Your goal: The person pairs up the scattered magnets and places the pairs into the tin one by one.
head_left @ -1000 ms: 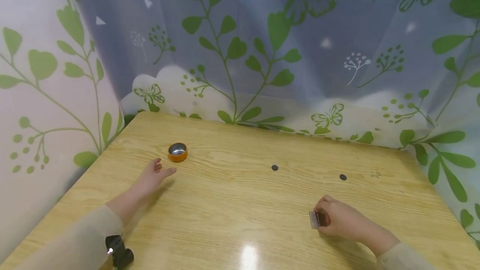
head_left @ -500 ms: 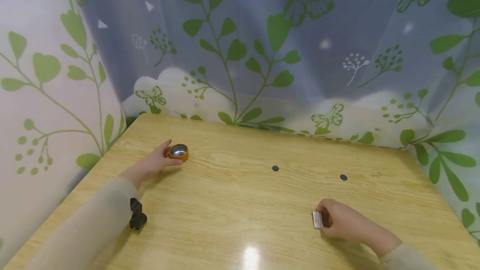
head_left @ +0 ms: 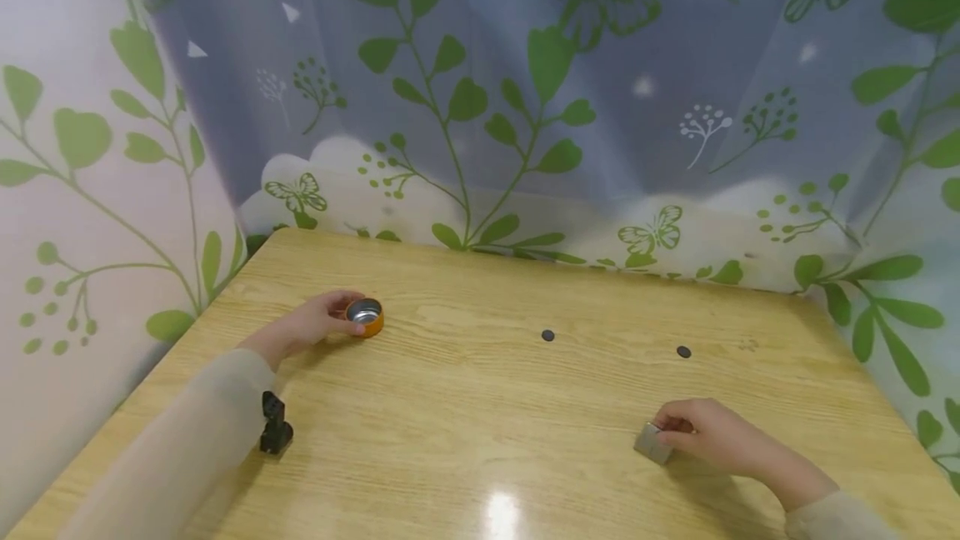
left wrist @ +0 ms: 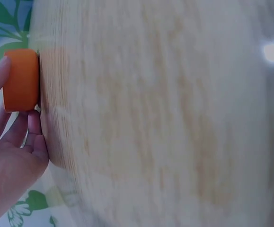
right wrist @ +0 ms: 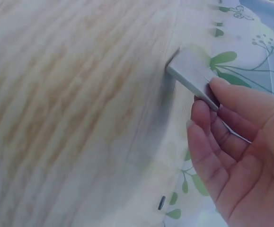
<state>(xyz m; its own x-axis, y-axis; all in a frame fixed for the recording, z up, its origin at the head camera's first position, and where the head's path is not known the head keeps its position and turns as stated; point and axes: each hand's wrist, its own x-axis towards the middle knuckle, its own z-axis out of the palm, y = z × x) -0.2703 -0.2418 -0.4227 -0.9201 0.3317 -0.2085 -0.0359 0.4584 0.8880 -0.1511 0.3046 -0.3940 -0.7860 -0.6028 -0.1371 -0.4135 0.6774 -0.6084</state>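
Note:
A small round orange bowl (head_left: 365, 317) with a shiny metal inside stands on the left part of the wooden table (head_left: 457, 407). My left hand (head_left: 318, 322) grips its near left side, thumb in front and fingers behind. In the left wrist view the orange wall of the bowl (left wrist: 21, 80) shows between thumb and fingers. To the right, my right hand (head_left: 720, 436) pinches a small flat rectangular silver-grey metal piece (head_left: 653, 442) by one end. Seen from the right wrist, the metal piece (right wrist: 191, 73) is tilted, held between thumb and fingertips.
Two small dark discs (head_left: 548, 336) lie farther back, the other disc (head_left: 684, 352) beyond my right hand. A black device (head_left: 275, 425) is strapped at my left sleeve. A curtain (head_left: 487, 148) with leaf and butterfly prints hangs behind the table's far edge.
My left hand has reached forward to the bowl, taken hold of it and shifted it slightly toward me. My right hand has turned the metal piece and moved a little right.

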